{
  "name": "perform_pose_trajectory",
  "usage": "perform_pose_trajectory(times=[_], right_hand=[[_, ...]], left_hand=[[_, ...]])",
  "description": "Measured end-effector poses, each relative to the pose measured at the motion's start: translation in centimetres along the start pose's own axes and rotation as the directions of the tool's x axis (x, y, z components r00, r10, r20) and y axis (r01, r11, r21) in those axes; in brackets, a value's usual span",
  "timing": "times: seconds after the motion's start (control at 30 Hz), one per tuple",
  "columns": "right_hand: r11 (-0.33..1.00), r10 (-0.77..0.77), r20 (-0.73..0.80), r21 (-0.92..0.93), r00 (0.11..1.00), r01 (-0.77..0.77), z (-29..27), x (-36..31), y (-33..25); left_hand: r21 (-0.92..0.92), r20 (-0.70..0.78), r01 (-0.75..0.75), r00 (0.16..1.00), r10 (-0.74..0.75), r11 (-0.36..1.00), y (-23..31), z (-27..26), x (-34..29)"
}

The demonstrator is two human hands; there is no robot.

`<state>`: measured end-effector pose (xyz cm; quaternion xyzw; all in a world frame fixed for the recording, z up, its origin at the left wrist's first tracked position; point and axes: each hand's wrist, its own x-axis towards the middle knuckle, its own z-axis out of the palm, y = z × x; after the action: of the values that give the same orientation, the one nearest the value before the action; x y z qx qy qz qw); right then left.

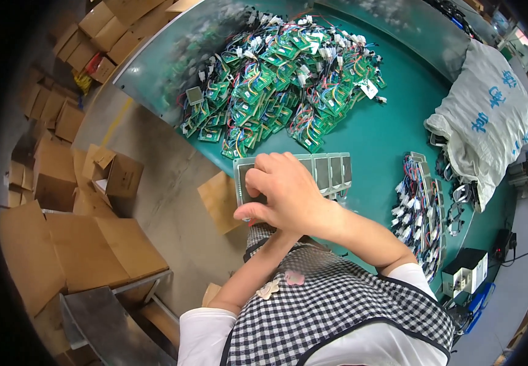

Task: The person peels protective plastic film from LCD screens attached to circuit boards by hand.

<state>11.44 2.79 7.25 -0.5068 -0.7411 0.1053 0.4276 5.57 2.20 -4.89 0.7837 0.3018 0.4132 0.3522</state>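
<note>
A strip of grey display screens in pale frames (321,172) lies in front of me at the table's near edge. My right hand (288,190) is over the strip's left part, its fingers curled and its thumb pointing left. Whatever is between those fingers is hidden. From the lower left my left forearm (252,271) crosses beneath the right wrist. My left hand is out of sight behind the right hand and arm, so its fingers do not show.
Green circuit boards with coloured wires (276,79) are heaped on the green table (410,116). More wired strips (419,207) lie at the right, near a white woven sack (484,116) and a small white box (464,274). Cardboard boxes (87,244) crowd the left floor.
</note>
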Motion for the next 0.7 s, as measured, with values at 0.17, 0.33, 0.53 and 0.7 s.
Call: perform_pose_trajectory(times=[0.17,0.33,0.53,0.7], right_hand=[[0.995,-0.003,0.060,0.101,0.998,-0.003,0.4,0.2,0.4],[0.996,-0.069,0.136,0.073,0.988,0.059,-1.3,0.0,0.8],[0.997,-0.054,0.271,0.070,0.961,0.036,-1.6,0.4,1.3],[0.992,-0.044,0.209,0.126,0.977,0.018,-1.3,0.6,1.6]], left_hand=[[0.012,-0.020,0.030,0.999,-0.030,0.999,0.2,-0.4,-0.5],[0.006,-0.026,0.055,0.998,-0.055,0.998,0.1,-0.8,-1.5],[-0.014,0.022,0.131,0.991,-0.130,0.991,1.2,-1.6,-1.5],[-0.033,0.006,0.257,0.967,-0.257,0.966,2.6,-1.9,-0.5]])
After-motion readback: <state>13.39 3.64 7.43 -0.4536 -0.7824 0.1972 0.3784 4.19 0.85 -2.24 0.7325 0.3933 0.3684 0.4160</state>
